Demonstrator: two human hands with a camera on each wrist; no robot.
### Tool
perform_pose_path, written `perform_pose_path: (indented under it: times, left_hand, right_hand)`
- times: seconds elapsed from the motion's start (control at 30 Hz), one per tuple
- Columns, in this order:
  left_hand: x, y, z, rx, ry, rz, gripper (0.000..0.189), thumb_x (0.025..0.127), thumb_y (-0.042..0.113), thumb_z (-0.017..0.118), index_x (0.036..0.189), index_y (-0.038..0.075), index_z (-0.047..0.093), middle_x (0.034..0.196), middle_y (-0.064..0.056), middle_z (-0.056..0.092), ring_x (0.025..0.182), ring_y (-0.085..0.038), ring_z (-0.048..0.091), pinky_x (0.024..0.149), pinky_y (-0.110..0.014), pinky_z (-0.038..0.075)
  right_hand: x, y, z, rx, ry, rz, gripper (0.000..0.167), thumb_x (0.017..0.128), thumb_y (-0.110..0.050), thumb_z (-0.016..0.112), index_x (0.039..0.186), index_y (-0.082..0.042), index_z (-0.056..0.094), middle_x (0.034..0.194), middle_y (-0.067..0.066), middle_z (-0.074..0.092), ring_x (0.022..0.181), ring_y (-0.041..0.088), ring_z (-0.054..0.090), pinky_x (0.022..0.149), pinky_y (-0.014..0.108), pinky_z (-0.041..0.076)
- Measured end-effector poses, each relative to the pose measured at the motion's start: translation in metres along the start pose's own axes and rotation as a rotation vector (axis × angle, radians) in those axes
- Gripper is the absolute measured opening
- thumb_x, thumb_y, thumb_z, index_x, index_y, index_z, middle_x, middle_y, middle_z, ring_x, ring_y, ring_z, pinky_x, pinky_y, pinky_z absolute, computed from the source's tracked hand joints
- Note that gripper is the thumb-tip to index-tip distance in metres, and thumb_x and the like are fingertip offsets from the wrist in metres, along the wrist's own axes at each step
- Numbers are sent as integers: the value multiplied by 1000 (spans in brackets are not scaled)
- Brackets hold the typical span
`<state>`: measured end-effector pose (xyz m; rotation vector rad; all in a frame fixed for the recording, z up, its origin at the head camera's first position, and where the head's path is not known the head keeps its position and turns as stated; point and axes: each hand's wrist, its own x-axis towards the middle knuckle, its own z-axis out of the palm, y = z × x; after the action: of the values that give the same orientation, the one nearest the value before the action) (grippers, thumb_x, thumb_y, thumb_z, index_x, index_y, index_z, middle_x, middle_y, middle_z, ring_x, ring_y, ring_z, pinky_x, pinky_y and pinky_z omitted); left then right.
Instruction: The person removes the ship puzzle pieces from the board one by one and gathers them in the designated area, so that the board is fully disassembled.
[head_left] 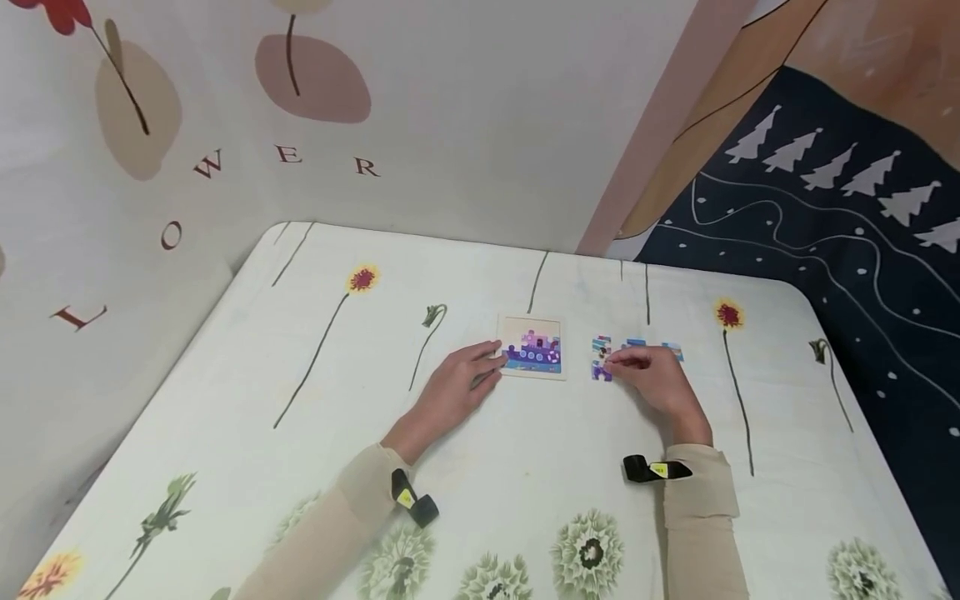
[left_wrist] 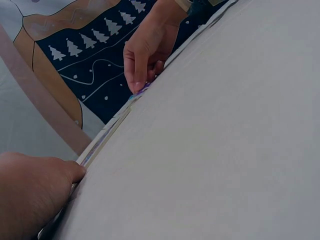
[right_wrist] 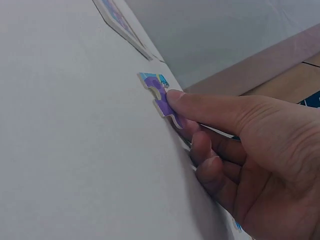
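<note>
A square wooden puzzle tray (head_left: 532, 375) lies on the table, partly filled with pieces that show a pink and purple boat (head_left: 532, 350). At its left edge my left hand (head_left: 455, 386) rests, its fingertips touching the frame; the left wrist view shows that hand (left_wrist: 35, 190) at the tray's side. To the right of the tray, my right hand (head_left: 656, 379) pinches a purple and blue puzzle piece (right_wrist: 162, 97) between thumb and forefinger. Another colourful puzzle piece (head_left: 602, 344) appears just above the fingertips in the head view.
More puzzle pieces (head_left: 672, 350) lie behind the right hand, partly hidden by it. The table wears a white cloth (head_left: 480, 467) printed with flowers. A pale printed wall (head_left: 465, 125) rises behind the far edge, with a dark tree-patterned cloth (head_left: 840, 217) at right.
</note>
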<state>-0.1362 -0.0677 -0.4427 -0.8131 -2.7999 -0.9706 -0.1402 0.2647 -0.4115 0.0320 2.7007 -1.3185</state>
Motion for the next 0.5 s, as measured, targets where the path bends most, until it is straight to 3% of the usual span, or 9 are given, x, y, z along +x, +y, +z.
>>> perform_pose_path:
  times: [0.5]
  left_hand:
    - [0,-1,-1,1,-4,-6,33,101,17,69,133,8,69,151,-7,56,142,-25,50,120,-39,37]
  right_hand:
    - [2,1,3,21,15,27,18,96,-17,76,108,-4,81,110,13,75,89,20,61,73,26,49]
